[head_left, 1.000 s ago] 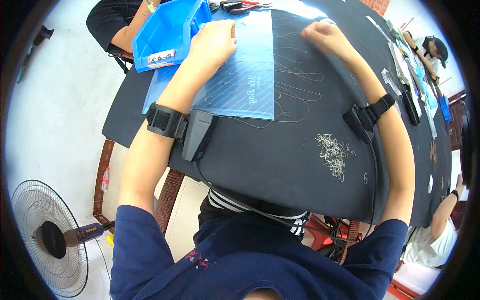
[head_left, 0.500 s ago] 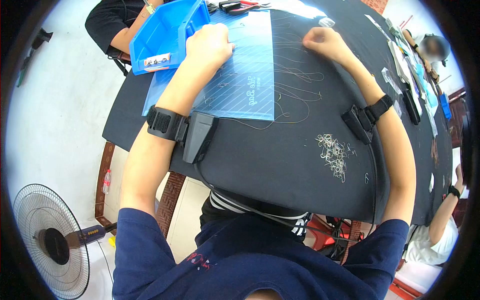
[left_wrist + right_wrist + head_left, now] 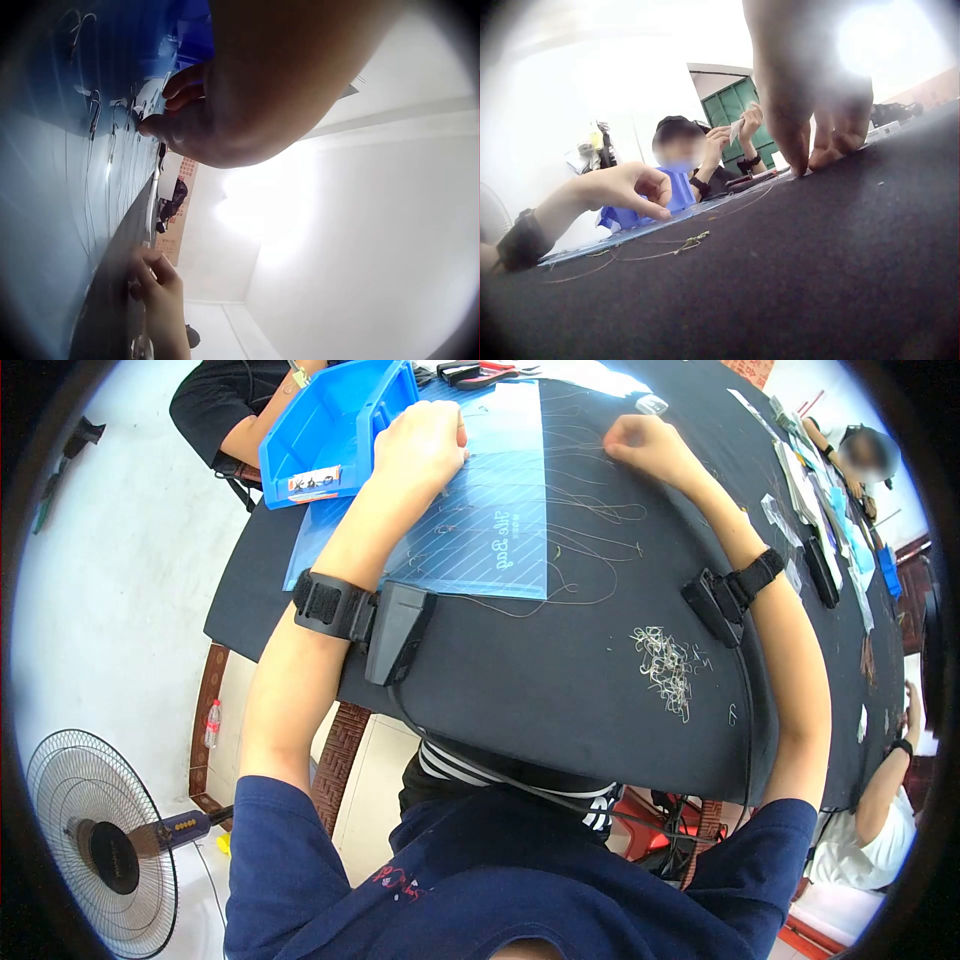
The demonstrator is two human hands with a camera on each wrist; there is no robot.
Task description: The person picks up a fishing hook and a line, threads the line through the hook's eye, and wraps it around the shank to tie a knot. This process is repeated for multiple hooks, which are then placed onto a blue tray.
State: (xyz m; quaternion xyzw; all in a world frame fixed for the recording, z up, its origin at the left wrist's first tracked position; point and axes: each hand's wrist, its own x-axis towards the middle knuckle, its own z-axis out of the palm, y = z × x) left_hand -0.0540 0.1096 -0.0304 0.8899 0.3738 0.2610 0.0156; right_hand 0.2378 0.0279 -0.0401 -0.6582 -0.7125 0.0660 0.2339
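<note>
While the left hand [image 3: 420, 450] leaned over the blue file bag [image 3: 515, 582], its fingers were bent close to the small hooks [image 3: 94, 114] lying there; whether it pinched one could not be told. Thin lines [image 3: 645, 512] ran from the bag onto the black table [image 3: 480, 690]. Well apart from it, the right hand [image 3: 650, 445] had its fingers bent and bunched low at the table, near the lines, its grip unclear. Beside the left hand stood a blue bin [image 3: 305, 460].
</note>
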